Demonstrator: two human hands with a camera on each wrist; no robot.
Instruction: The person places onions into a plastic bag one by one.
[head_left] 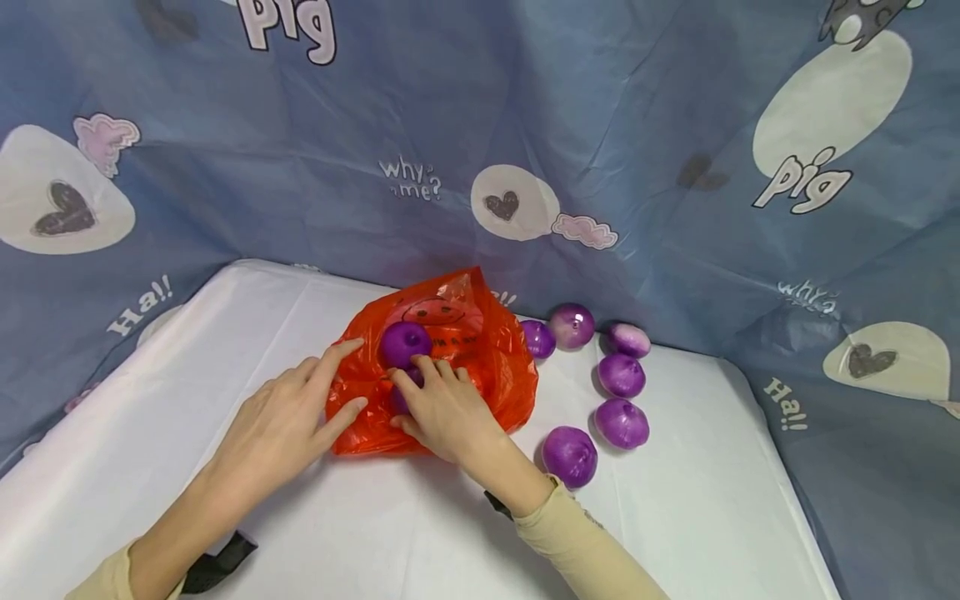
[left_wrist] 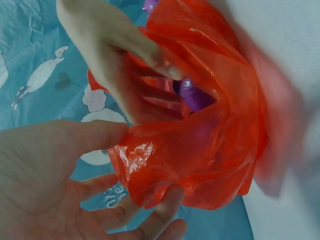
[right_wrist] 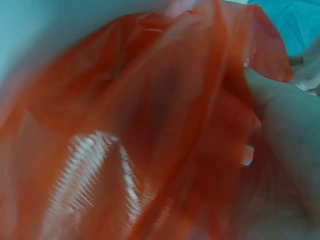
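An orange-red plastic bag lies with its mouth facing me, wrinkled and partly see-through. In the head view, one purple onion sits at the bag, and a second onion is partly covered by my right hand. That hand reaches into the bag's mouth, thumb and fingers bent around the second onion. An onion also shows inside the bag in the left wrist view, by the right fingertips. My left hand touches the bag's left rim with thumb and fingers spread. Bag film fills most of the right wrist view.
Several purple onions stand on the white table right of the bag, among them a near onion and a paler one at the back. A blue printed cloth hangs behind the table and along its sides.
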